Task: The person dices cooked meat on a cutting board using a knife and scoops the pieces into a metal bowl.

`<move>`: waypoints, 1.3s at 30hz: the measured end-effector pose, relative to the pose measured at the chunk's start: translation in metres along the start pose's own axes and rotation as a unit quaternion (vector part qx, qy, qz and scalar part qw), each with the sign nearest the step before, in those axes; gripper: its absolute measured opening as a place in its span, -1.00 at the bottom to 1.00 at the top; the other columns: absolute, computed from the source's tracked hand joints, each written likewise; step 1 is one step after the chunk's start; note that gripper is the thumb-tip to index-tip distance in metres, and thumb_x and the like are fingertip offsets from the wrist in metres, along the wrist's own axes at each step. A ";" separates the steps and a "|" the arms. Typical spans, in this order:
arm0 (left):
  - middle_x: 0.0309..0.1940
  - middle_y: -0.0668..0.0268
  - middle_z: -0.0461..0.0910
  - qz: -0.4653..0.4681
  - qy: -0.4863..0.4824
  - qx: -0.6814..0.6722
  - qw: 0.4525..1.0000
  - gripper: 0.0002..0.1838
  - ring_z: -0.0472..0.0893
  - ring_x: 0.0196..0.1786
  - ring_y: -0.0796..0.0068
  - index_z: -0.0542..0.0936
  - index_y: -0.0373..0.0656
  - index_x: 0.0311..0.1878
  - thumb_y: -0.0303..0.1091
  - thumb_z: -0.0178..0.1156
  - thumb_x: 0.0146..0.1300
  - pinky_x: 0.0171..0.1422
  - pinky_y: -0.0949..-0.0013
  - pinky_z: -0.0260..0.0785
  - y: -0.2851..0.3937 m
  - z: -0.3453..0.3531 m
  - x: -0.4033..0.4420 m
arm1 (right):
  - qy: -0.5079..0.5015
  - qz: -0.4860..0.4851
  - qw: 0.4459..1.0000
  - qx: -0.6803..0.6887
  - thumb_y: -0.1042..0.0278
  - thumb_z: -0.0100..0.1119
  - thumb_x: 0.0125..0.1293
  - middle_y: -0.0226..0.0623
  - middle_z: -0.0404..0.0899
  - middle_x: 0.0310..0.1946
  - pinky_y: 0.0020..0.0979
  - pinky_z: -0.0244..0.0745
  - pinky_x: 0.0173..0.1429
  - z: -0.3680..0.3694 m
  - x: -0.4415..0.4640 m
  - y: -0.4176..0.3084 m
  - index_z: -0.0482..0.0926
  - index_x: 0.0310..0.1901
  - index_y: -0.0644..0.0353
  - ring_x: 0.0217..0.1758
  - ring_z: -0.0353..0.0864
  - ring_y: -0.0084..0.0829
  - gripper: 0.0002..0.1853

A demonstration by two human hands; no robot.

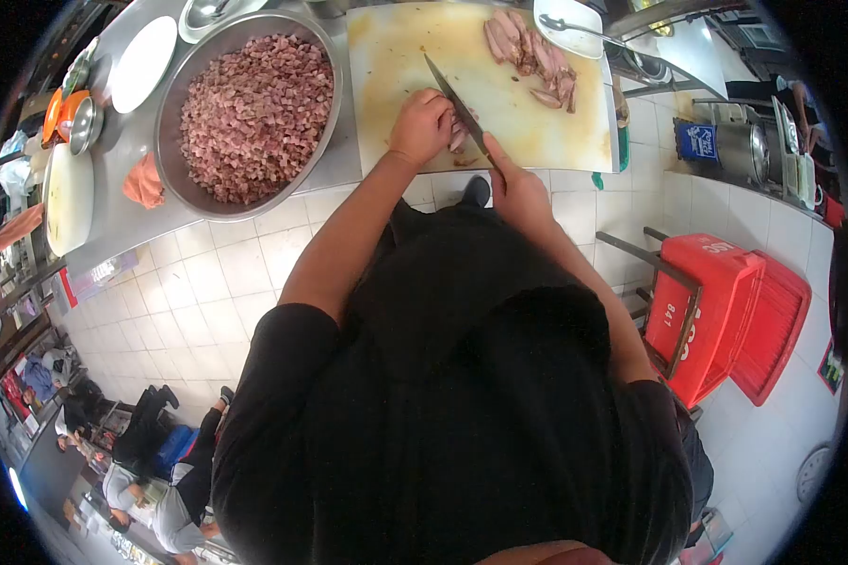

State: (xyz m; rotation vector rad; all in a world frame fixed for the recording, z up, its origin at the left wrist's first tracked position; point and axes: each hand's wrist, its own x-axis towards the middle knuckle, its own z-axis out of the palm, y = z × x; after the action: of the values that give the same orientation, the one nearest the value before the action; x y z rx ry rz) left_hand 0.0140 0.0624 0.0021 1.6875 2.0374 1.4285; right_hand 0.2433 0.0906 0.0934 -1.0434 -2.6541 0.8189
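Observation:
My right hand (518, 193) is wrapped round the handle of a long kitchen knife (454, 99), whose blade points up and to the left over the cutting board (386, 56). Close beside the blade, my left hand (422, 125) has its fingers curled down on a small piece of meat (458, 134), partly hidden by the hand and the blade. A pile of meat strips (537, 61) lies at the board's upper right. To the left of the board stands a large metal bowl (334, 122) filled with diced meat (254, 118).
A white tray (575, 38) with a spoon sits at the board's far right corner. White oval plate (143, 64), orange cloth (143, 181) and small bowls (87, 124) are on the left. A red crate (702, 301) stands on the right; other people (165, 499) are behind, lower left.

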 end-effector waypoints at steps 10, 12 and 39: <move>-0.16 0.13 0.65 0.013 0.007 -0.031 0.999 -0.81 0.68 -0.01 0.01 0.73 -0.19 -0.13 -0.44 0.46 0.19 0.11 0.06 0.57 0.011 -0.011 -0.007 | 0.027 -0.011 0.997 0.068 0.42 0.21 0.48 0.21 0.73 -0.26 0.11 0.63 -0.10 0.010 0.029 0.026 0.35 0.63 -0.27 -0.24 0.73 0.25 -0.28; -0.07 0.14 0.66 0.022 -0.008 -0.029 0.999 -0.73 0.68 0.03 0.01 0.73 -0.17 -0.05 -0.39 0.49 0.19 0.16 0.07 0.57 0.016 -0.017 -0.013 | 0.035 -0.017 0.995 0.087 0.33 0.20 0.49 0.22 0.69 -0.40 0.19 0.60 -0.15 0.013 0.026 0.031 0.32 0.64 -0.33 -0.32 0.71 0.27 -0.28; 0.02 0.11 0.67 -0.005 -0.005 0.001 1.000 -0.69 0.65 0.13 -0.01 0.73 -0.19 -0.02 -0.40 0.50 0.16 0.27 0.07 0.55 0.015 -0.013 -0.020 | 0.006 -0.043 0.999 0.023 0.33 0.16 0.52 0.17 0.72 -0.32 0.15 0.65 -0.11 -0.004 0.035 0.012 0.30 0.65 -0.34 -0.26 0.75 0.20 -0.29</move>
State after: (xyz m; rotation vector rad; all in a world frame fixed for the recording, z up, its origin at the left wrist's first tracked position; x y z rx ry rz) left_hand 0.0238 0.0371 0.0108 1.6800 2.0406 1.4121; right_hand 0.2255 0.1227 0.0889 -0.9131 -2.6372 0.8481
